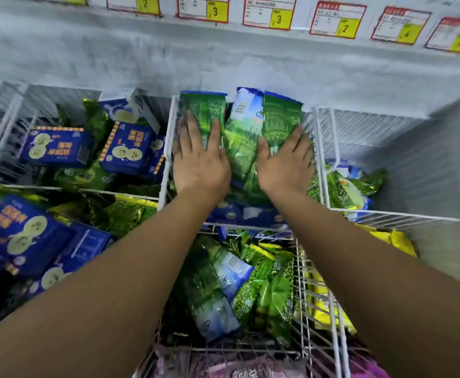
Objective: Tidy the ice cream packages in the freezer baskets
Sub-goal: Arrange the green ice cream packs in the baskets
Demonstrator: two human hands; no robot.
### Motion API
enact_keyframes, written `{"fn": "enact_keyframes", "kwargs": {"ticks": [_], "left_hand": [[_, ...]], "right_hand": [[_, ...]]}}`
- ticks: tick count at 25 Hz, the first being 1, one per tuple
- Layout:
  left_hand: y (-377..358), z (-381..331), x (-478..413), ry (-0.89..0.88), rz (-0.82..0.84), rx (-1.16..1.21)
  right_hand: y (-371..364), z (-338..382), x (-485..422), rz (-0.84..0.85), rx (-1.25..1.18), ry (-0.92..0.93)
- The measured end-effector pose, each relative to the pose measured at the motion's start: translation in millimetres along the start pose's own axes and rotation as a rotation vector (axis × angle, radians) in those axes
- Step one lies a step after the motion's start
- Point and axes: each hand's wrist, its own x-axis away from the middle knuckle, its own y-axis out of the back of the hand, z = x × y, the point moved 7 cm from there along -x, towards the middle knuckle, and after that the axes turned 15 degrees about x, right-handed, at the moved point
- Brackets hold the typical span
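green packs [246,137] in far middle basket [167,148], lying lengthwise under both palms. left hand [200,162] flat, fingers straight, pressing left pack. right hand [286,165] flat on right pack. nothing gripped. one pack between hands.
judged: this basket near done, squaring-up in hand.
left to do: loose packs [237,282] jumbled in basket below wrists; blue boxes [125,148] left of left hand askew; yellow packs [324,304] right of right forearm, order unclear.

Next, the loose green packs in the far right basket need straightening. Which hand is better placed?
Right. The right hand lies by the wire wall bordering those green packs; the left hand rests across the middle basket and would likely have to cross the right arm.
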Motion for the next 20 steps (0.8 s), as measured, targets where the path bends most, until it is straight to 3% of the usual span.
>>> {"fn": "enact_keyframes", "kwargs": {"ticks": [2, 3, 6, 8, 10, 12, 13, 15, 17, 20], "left_hand": [[0.7, -1.1, 0.0, -0.04, 0.006, -0.05], [3.0, -5.7, 2.0, -0.062, -0.005, -0.059], [17.5, -21.6, 29.4, -0.177, -0.097, 0.035], [28.5, -21.1, 71.7, -0.278, -0.178, 0.191], [22.8, -9.2, 125.4, -0.37, -0.2, 0.306], [-2.7, 4.3, 170.0, -0.354, -0.087, 0.246], [-19.0, 10.9, 183.4, -0.275, 0.035, 0.193], [-57.3, 33.6, 200.7, 0.107, 0.309, 0.127], [-81.5, 62.1, 210.7, 0.53, 0.373, 0.089], [-115.8, 83.7, 219.3, 0.804, 0.371, 0.162]], "right_hand": [[0.9, -3.7, -1.0, 0.036, -0.022, -0.017], [8.9, 0.0, 4.1, -0.036, 0.01, 0.005], [44.5, 19.1, 57.6, -0.433, 0.066, 0.192], [45.2, 15.4, 115.2, -0.59, -0.002, 0.321], [20.6, -0.5, 163.5, -0.577, -0.005, 0.391], [-21.1, -15.5, 192.1, -0.476, 0.132, 0.472], [-46.9, -21.0, 198.2, -0.368, 0.215, 0.509], [-96.5, -27.8, 197.8, -0.106, 0.304, 0.51], [-135.4, -26.9, 188.7, 0.092, 0.317, 0.485], [-172.6, -20.4, 178.3, 0.284, 0.301, 0.523]]}}
